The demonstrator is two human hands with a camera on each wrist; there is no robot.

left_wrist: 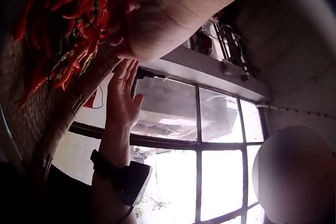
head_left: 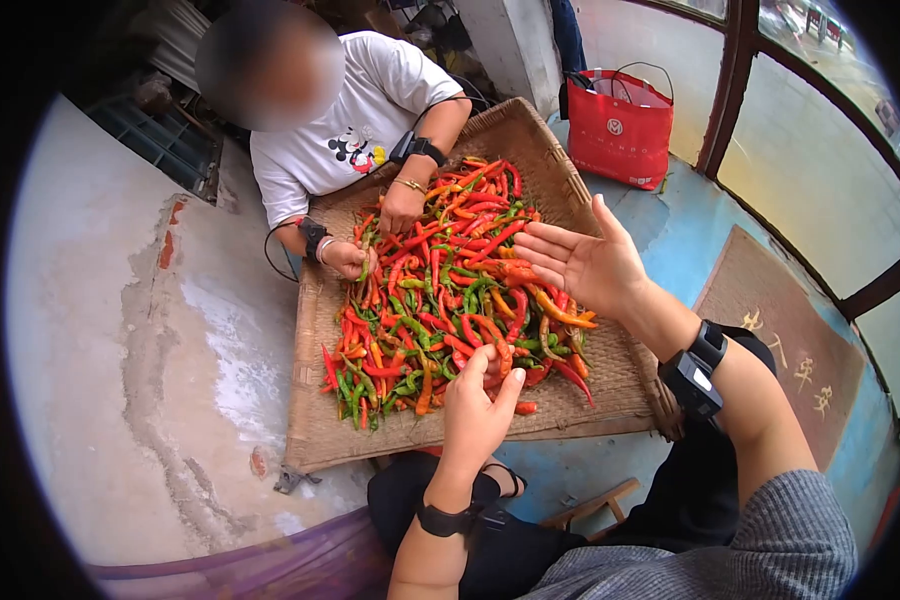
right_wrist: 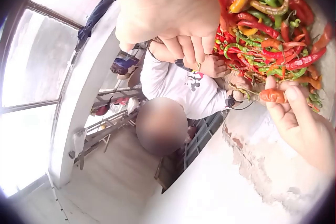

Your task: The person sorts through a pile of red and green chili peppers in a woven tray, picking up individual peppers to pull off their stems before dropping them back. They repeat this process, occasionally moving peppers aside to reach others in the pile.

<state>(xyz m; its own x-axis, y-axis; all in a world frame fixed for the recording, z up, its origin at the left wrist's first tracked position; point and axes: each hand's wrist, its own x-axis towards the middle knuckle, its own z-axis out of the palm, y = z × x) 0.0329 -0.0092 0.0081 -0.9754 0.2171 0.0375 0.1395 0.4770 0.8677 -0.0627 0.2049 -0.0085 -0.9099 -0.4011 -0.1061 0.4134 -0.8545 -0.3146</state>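
A heap of red, green and orange chili peppers (head_left: 435,285) lies on a large woven tray (head_left: 610,390). At the heap's near edge, my left hand (head_left: 478,415) pinches one chili pepper (right_wrist: 273,96), orange-red and wrinkled, between thumb and fingers in the right wrist view. My right hand (head_left: 595,268) is held over the heap's right side, palm turned up, fingers straight and thumb spread, with nothing in its grasp. In the left wrist view, the palm side of my left hand (left_wrist: 168,16) fills the top, hiding part of the heap.
Across the tray, a person in a white shirt (head_left: 390,85) has both hands at the peppers. A red bag (head_left: 618,130) stands on the floor behind the tray's right corner. A brown mat (head_left: 785,330) lies to the right, and a stained wall (head_left: 100,330) runs along the left.
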